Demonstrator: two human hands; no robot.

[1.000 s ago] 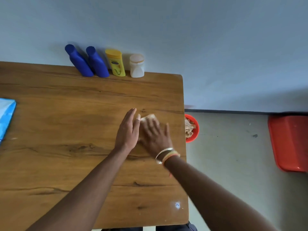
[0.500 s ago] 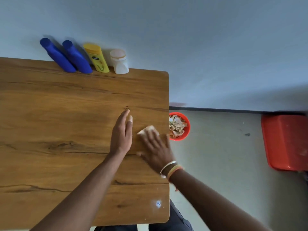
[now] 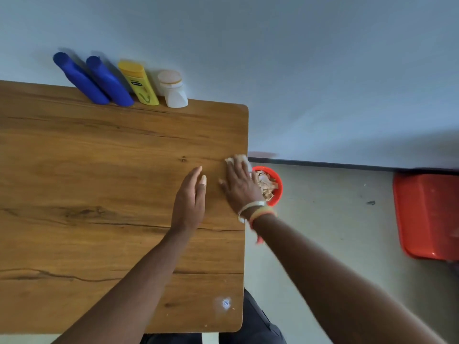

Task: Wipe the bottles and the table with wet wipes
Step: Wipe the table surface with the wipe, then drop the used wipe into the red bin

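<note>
Four bottles stand in a row at the wooden table's point(image 3: 99, 175) far edge against the wall: two blue bottles point(image 3: 82, 80) point(image 3: 111, 83), a yellow bottle point(image 3: 139, 83) and a white bottle point(image 3: 172, 89). My right hand point(image 3: 239, 184) presses a crumpled wet wipe point(image 3: 238, 160) flat onto the table at its right edge, fingers straight; only the wipe's far end shows. My left hand point(image 3: 190, 202) lies flat on the wood just left of it, holding nothing.
On the floor right below the table's right edge sits a small red bin point(image 3: 275, 187) with used wipes in it. A red plastic tub point(image 3: 427, 217) stands further right on the floor. A white smudge point(image 3: 225, 303) marks the table's near right corner.
My right hand has slid the wipe to the right and away from me, up to the table's right edge. My left hand has stayed flat on the wood.
</note>
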